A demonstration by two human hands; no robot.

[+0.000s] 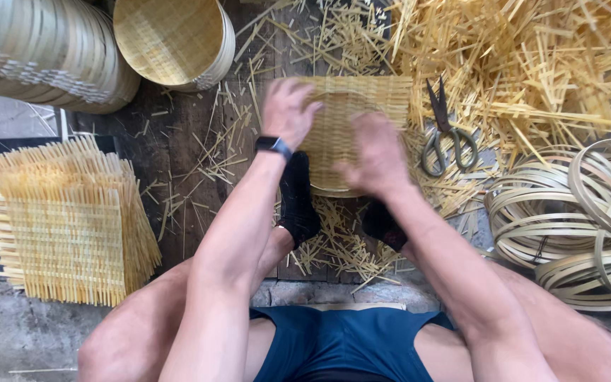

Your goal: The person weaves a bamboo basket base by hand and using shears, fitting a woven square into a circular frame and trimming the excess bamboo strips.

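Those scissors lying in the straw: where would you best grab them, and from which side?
Probably by the looped handles, coming from the near side. The scissors lie flat on the straw with the loops toward the person and the closed blades pointing away, so the handles are the closest and safest part. The right hand, now on the woven mat, is nearest to them.

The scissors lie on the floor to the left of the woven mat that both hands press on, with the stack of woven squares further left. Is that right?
Not quite. In the head view the scissors lie to the right of the woven mat, on the bamboo offcuts. Both the left hand and right hand do press on the mat, and the stack of woven squares is at the far left.
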